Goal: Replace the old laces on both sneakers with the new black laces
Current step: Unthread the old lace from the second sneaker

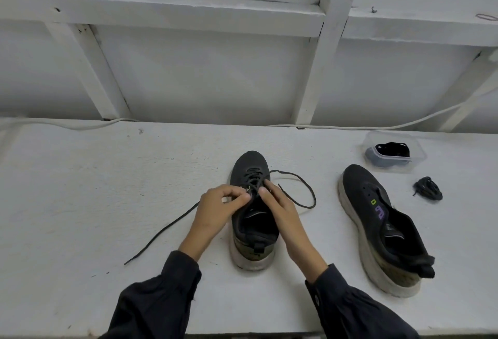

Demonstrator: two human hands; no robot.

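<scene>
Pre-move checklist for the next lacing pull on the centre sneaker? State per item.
1. Grip: left hand and right hand both pinch the lace at the upper eyelets: ok.
2. Centre sneaker upright on the table: ok.
3. Loose lace ends free of knots, one trailing left, one looping right: ok.
4. Next eyelet identified: cannot tell, fingers cover it.
5. Second sneaker laced: not ok, eyelets bare, lying tilted on its side.
6. Spare black lace in the clear container: ok.
</scene>
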